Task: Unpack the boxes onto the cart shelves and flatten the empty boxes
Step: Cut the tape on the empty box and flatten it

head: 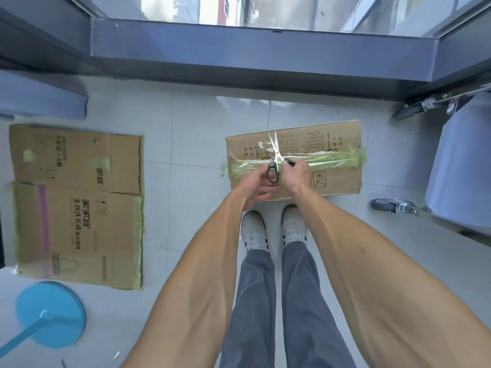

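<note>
Standing over the taped brown cardboard box just beyond our feet, we grip black-handled steel scissors in our right hand, blades spread, left hand steadying one handle, apparently to slit its green-taped seam.

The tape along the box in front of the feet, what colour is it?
Green tape, head view.

Sealed taped cardboard box on floor, flattened boxes left
</note>
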Demonstrator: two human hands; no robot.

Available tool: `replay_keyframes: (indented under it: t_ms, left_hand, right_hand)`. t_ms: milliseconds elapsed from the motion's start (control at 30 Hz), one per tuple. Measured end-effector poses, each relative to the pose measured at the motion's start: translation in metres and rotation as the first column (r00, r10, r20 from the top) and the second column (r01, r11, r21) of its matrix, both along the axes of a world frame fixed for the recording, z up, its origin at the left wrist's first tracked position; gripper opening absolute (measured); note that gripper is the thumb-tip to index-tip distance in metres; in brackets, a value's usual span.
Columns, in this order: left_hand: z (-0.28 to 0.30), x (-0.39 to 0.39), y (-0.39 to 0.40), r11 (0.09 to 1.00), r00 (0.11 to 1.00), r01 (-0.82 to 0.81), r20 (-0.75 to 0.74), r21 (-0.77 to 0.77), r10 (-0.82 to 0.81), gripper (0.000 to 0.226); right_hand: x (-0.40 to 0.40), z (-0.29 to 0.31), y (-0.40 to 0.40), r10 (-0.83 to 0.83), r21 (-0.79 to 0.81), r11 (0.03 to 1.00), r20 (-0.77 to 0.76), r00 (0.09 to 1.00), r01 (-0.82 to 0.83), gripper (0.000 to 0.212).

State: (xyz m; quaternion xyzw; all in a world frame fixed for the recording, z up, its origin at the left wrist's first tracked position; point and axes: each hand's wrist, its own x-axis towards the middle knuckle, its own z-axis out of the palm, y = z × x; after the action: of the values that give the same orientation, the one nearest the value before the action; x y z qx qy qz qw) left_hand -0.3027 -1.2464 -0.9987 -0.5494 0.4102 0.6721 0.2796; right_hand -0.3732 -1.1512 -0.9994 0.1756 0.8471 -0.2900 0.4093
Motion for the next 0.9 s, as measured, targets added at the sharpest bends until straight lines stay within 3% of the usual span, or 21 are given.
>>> replay_keyframes:
  t_ms: [67,167,300,367,400,467,533,567,600,667,767,833,900]
  left_hand:
    - [-0.002,0.002,0.005,0.997,0.995,-0.080,-0.064,-0.003,0.080,0.026]
    - [-0.003,0.005,0.007,1.000,0.996,-0.030,-0.089,0.008,0.031,0.009]
    - [-0.008,0.002,0.010,0.958,0.998,-0.038,0.027,-0.283,0.048,0.020]
    - [-0.012,0.001,0.012,0.923,0.999,0.011,0.047,-0.385,0.007,0.023]
    - [-0.012,0.000,0.017,0.914,0.998,0.042,0.052,-0.403,-0.023,0.025]
    - [-0.012,-0.001,0.023,0.899,0.995,0.101,0.055,-0.425,-0.086,0.029]
    - [-0.013,-0.002,0.029,0.897,0.991,0.130,0.045,-0.424,-0.122,0.028]
    - [-0.013,-0.003,0.029,0.901,0.992,0.122,0.035,-0.417,-0.118,0.022]
    - [-0.014,-0.004,0.029,0.905,0.993,0.112,0.026,-0.409,-0.111,0.016]
    - [-0.014,-0.003,0.027,0.910,0.994,0.100,0.013,-0.402,-0.104,0.014]
    - [-0.014,0.003,0.022,0.844,0.999,0.038,0.031,-0.535,-0.026,0.034]
    - [-0.018,0.015,0.012,0.729,0.986,0.119,0.166,-0.674,-0.007,0.026]
    - [-0.026,0.032,0.004,0.653,0.932,0.310,0.355,-0.691,-0.068,0.022]
  right_hand:
    - [0.000,0.000,0.005,0.024,0.016,1.000,-0.018,1.000,-0.024,0.027]
    - [-0.004,0.004,0.015,0.097,0.039,0.995,-0.017,0.995,-0.096,0.023]
    - [-0.006,0.014,0.028,0.239,0.174,0.953,0.074,0.968,-0.249,0.011]
    - [0.000,0.022,0.027,0.368,0.280,0.891,0.020,0.930,-0.358,0.014]
    - [0.004,0.025,0.027,0.470,0.329,0.844,-0.077,0.879,-0.422,0.026]
    - [0.009,0.024,0.025,0.705,0.409,0.700,-0.267,0.657,-0.585,0.044]
    - [0.012,0.021,0.022,0.860,0.426,0.507,-0.306,0.408,-0.749,0.049]
    - [0.014,0.019,0.020,0.889,0.413,0.449,-0.299,0.348,-0.792,0.045]
    - [0.016,0.018,0.019,0.899,0.404,0.430,-0.279,0.338,-0.808,0.037]
    - [0.020,0.017,0.019,0.875,0.388,0.483,-0.250,0.415,-0.785,0.026]
    - [0.025,0.012,0.023,0.849,0.360,0.526,-0.271,0.453,-0.771,0.021]
    - [0.027,0.006,0.024,0.845,0.325,0.526,-0.305,0.439,-0.786,0.021]
    - [0.029,-0.001,0.021,0.850,0.278,0.503,-0.333,0.409,-0.818,0.020]
